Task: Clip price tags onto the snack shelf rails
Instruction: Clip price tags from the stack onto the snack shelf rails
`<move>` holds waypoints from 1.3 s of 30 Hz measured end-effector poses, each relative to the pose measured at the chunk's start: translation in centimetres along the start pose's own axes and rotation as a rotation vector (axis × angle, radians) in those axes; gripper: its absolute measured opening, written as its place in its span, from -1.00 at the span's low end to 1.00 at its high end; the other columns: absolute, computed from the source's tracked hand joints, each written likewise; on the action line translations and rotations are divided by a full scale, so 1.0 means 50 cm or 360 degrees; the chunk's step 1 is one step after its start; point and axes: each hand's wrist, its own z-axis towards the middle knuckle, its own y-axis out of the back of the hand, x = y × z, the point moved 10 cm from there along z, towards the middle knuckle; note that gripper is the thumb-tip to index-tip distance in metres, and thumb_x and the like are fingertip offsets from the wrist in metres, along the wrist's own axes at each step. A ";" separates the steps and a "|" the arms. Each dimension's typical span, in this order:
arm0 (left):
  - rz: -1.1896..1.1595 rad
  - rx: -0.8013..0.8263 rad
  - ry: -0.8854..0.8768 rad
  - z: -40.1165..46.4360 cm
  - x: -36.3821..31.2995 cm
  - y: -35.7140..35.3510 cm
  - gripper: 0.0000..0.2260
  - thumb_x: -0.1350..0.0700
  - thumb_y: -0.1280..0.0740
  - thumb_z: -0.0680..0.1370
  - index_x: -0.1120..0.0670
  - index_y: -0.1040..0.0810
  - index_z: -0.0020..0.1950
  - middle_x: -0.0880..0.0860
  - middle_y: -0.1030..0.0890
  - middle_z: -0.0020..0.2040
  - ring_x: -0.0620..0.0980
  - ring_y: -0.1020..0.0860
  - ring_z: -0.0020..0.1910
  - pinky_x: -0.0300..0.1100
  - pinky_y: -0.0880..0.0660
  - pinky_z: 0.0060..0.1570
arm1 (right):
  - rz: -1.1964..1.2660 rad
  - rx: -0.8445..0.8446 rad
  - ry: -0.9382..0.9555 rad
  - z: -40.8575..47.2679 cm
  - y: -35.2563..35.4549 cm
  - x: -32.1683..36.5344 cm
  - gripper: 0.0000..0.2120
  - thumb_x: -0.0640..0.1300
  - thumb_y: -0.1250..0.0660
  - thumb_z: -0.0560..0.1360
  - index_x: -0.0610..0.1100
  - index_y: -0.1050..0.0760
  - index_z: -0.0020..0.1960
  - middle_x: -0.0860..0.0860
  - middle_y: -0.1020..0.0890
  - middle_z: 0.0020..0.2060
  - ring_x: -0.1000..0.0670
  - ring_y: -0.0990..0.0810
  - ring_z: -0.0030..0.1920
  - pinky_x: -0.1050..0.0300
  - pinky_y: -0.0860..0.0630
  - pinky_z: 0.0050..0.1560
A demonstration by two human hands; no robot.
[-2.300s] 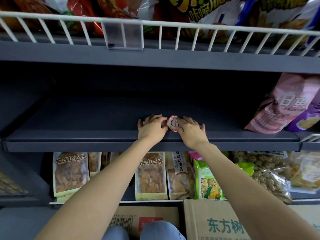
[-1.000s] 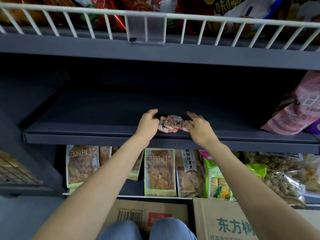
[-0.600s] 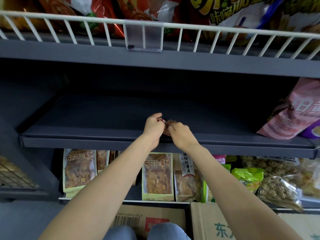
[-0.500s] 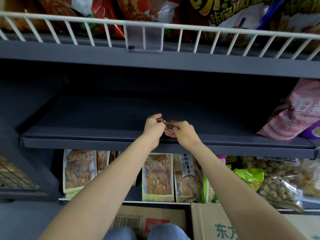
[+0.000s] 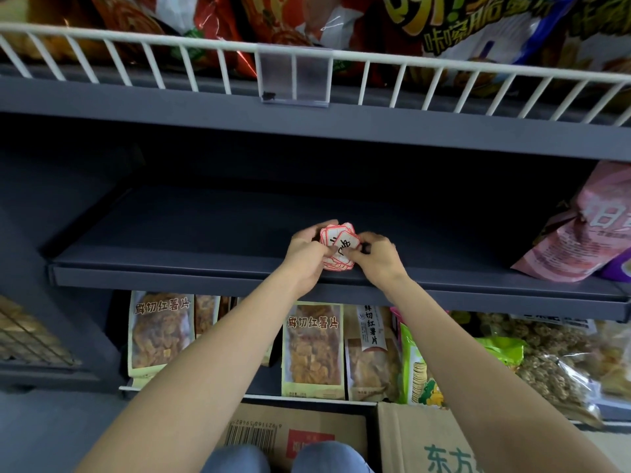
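Cardboard boxes (image 5: 297, 435) sit nearest, below the grey shelf (image 5: 205, 240). Just above that shelf's front edge, the left hand (image 5: 305, 256) and right hand (image 5: 377, 256) both pinch a stack of red-bordered price tags (image 5: 338, 245), fingers curled round it. Farther up, above the grey shelf, one clear tag holder (image 5: 295, 75) hangs on the white wire rail (image 5: 444, 64), seemingly empty. Clipping looks barely begun.

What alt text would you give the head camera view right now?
Two hands, left hand and right hand, hold a stack of red-bordered price tags over a bare grey shelf; snack bags fill the shelves above and below.
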 end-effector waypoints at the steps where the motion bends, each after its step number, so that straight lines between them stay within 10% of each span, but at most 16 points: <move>1: -0.0039 0.0014 -0.0015 -0.003 0.000 -0.002 -0.58 0.51 -0.18 0.49 0.17 -0.49 0.25 0.16 -0.57 0.06 0.03 -0.55 0.01 -0.19 -0.54 0.00 | 0.0097 0.0008 0.0003 -0.003 -0.002 0.007 -0.78 -0.13 -0.34 0.50 -0.18 -0.50 0.11 -0.11 -0.59 -0.02 -0.12 -0.52 0.09 0.10 -0.46 -0.02; 10: 0.1074 -0.0090 -0.0535 -0.019 -0.077 0.019 -0.59 0.33 -0.31 0.50 0.06 -0.39 0.31 0.04 -0.52 0.13 -0.04 -0.50 0.10 -0.32 -0.47 0.02 | -0.0301 -0.0069 0.0511 -0.028 0.013 0.128 -0.85 -0.30 -0.25 0.51 -0.21 -0.45 0.08 -0.10 -0.57 -0.19 -0.04 -0.53 -0.23 0.24 -0.48 -0.32; 18: 0.0709 0.0132 -0.0252 -0.078 -0.113 0.077 -0.80 0.21 -0.30 0.55 0.12 -0.46 0.17 0.03 -0.62 -0.04 -0.04 -0.63 -0.04 -0.13 -0.61 -0.04 | -0.0147 0.0112 0.0603 -0.074 0.004 0.206 -0.79 -0.26 -0.36 0.47 -0.18 -0.53 0.10 0.00 -0.59 -0.16 0.07 -0.57 -0.18 0.42 -0.49 -0.26; 39: 0.0403 0.0079 0.0372 -0.433 -0.519 0.067 -0.86 0.21 -0.22 0.59 0.02 -0.49 0.10 0.06 -0.63 0.01 0.01 -0.63 -0.03 -0.11 -0.62 -0.08 | 0.0208 0.0764 0.0219 -0.269 0.155 0.639 -0.92 -0.25 -0.45 0.40 -0.21 -0.55 -0.17 -0.18 -0.66 -0.26 -0.12 -0.67 -0.20 -0.12 -0.61 -0.11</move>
